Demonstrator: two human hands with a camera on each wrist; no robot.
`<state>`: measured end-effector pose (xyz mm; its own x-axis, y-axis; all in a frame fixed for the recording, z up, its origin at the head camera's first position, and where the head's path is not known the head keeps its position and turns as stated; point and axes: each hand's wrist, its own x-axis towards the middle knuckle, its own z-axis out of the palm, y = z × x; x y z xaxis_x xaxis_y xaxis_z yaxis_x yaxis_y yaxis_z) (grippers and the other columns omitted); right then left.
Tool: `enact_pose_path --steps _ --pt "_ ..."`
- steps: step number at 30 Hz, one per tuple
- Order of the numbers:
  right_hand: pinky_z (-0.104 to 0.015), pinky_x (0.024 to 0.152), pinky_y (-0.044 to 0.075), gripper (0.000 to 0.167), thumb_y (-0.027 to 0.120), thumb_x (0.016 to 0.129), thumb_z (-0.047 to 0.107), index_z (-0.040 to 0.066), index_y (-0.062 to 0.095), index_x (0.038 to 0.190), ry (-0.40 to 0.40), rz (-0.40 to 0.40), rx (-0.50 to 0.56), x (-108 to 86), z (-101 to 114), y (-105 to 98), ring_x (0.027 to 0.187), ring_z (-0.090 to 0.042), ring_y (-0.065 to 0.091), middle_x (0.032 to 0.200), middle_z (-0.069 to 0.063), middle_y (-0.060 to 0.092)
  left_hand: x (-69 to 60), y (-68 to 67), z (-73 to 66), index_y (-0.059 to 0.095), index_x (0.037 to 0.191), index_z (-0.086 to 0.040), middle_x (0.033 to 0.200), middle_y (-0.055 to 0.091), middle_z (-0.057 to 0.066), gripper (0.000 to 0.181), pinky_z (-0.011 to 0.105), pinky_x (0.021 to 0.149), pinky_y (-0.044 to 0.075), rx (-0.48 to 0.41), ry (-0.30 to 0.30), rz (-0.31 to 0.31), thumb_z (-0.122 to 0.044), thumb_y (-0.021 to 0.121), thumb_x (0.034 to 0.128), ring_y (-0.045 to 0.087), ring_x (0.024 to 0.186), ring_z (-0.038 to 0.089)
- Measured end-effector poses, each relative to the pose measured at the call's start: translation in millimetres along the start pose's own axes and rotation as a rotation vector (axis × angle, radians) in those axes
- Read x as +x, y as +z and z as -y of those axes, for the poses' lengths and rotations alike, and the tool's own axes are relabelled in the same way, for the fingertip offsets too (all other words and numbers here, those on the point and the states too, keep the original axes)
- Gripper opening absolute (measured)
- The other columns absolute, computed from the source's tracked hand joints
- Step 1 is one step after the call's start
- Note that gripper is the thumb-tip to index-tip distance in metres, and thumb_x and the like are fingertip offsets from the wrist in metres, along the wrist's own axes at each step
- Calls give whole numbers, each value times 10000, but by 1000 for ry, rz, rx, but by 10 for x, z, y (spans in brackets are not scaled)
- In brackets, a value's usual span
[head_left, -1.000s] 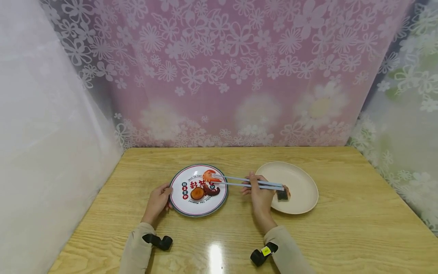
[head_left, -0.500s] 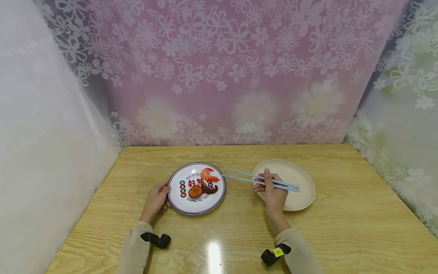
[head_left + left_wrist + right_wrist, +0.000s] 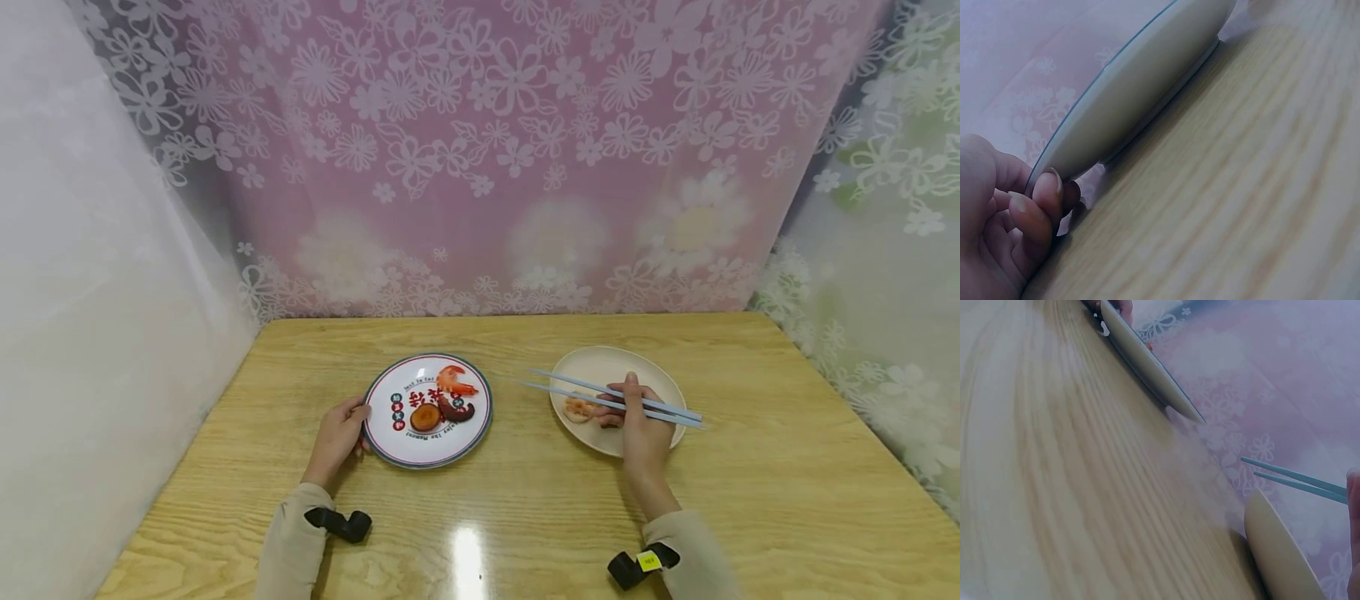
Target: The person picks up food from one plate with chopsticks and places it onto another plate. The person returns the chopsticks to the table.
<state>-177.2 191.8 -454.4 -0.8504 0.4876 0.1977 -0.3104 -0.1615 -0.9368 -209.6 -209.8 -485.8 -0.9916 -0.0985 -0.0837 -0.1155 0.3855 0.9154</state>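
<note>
My left hand pinches the near-left rim of a white printed plate, thumb above and fingers below, as the left wrist view shows. On this plate lie an orange-red shrimp, a dark brown curled piece and a round brown slice. My right hand grips pale blue chopsticks above a beige plate. Their tips point left, slightly apart, with nothing between them. A pale, ring-like food piece sits on the beige plate; a dark piece beside it is mostly hidden by my fingers.
Both plates stand on a wooden table, with a gap between them. A pink floral curtain hangs behind the table. White sheeting closes off the left side, and a flowered cloth hangs on the right.
The chopsticks have left the shrimp, which stays on the printed plate. My right hand has carried them rightward over the beige plate. My left hand keeps its hold on the rim.
</note>
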Motion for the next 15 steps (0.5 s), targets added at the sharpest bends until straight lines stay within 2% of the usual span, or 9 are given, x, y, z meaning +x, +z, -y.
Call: enact_pose_path --steps 8,15 --pt "-260 485 531 488 549 980 268 -219 586 999 -32 -18 16 -12 71 -208 504 -163 649 761 -195 702 2 -3 7 505 1343 51 554 548 49 415 257 398 425 -2 0 5 -156 463 985 485 416 137" --pt "-259 487 533 461 554 980 245 -214 590 980 0 -71 52 -38 105 -374 526 -171 656 735 -153 697 -10 -3 1 505 1349 33 566 551 49 413 262 409 431 -9 -10 7 -168 458 991 487 428 139"
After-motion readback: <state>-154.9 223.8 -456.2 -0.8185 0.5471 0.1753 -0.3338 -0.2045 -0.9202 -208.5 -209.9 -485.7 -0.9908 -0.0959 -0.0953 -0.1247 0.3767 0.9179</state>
